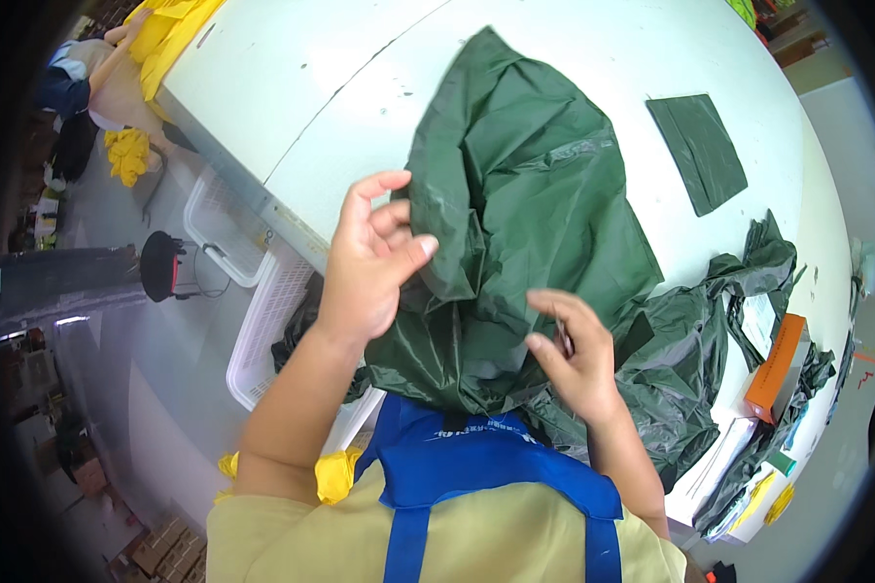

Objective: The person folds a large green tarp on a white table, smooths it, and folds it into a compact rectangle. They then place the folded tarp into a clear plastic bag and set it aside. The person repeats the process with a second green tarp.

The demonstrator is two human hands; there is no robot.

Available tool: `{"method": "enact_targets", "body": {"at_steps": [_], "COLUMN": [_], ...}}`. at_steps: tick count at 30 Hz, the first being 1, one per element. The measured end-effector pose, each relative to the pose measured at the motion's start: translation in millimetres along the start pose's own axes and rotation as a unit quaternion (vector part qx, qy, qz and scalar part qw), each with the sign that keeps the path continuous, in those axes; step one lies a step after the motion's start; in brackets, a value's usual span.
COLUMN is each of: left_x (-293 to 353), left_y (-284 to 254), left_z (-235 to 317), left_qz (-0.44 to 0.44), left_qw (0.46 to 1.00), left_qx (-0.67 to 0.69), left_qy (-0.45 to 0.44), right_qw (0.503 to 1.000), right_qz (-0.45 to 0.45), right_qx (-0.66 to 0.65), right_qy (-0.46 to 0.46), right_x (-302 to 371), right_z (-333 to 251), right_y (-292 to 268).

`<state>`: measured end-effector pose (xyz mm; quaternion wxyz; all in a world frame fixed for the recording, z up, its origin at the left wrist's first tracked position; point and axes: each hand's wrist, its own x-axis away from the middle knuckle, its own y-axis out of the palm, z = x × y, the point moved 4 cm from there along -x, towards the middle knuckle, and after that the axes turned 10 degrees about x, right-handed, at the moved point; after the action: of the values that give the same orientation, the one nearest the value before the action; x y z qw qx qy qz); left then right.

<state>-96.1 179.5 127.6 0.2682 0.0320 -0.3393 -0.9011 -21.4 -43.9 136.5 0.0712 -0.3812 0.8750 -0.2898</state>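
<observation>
A dark green sheet of thin, shiny, crumpled fabric (554,194) lies spread on the white table in front of me, its near end hanging against my apron. My left hand (369,253) is at the fabric's left edge, thumb and index finger apart, fingertips touching the folded border. Over the lower right part of the fabric, my right hand (578,360) is open, thumb and fingers parted and slightly blurred. More of the same dark green material (676,360) is bunched to the right of that hand.
A flat dark green folded piece (700,151) lies on the white table (360,58) at right. An orange box (778,364) and papers stand near the right edge. White plastic baskets (262,321) sit below the left edge. Another person's hand (138,24) touches yellow fabric (170,39) at far left.
</observation>
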Motion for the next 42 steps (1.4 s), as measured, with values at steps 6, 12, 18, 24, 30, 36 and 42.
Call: {"method": "enact_targets", "body": {"at_steps": [6,12,18,24,30,36,42], "left_x": [41.7,63.9,75.2,77.4,89.1,101.2,107.5], "left_y": [5.5,2.2,-29.9,-81.0,-138.8,-190.3,-233.2], "left_z": [13.6,20.5,40.7,71.4,89.5,76.9,74.5], "left_qz": [0.021,0.015,0.076,0.090,0.058,0.151,0.187], "left_qw": [1.000,1.000,0.996,0.996,0.995,0.981,0.974], "left_qx": [0.014,-0.005,-0.006,0.017,0.087,0.118,0.130], "left_qy": [-0.006,-0.012,0.054,0.016,0.003,-0.022,0.000], "right_qw": [0.992,0.993,0.981,0.962,0.967,0.944,0.890], "right_qz": [0.010,0.015,0.158,0.233,0.131,0.108,0.022], "right_qx": [-0.073,-0.046,0.109,0.114,-0.090,-0.094,-0.426], "right_qy": [-0.098,-0.103,0.015,0.084,0.197,0.296,0.160], "right_x": [-28.3,-30.2,-74.2,-171.6,-240.0,-249.6,-233.2], "right_z": [-41.9,-50.3,29.3,154.3,192.7,204.1,170.7], "right_y": [25.5,28.8,-27.8,-105.2,-90.3,-53.4,-60.9]}}
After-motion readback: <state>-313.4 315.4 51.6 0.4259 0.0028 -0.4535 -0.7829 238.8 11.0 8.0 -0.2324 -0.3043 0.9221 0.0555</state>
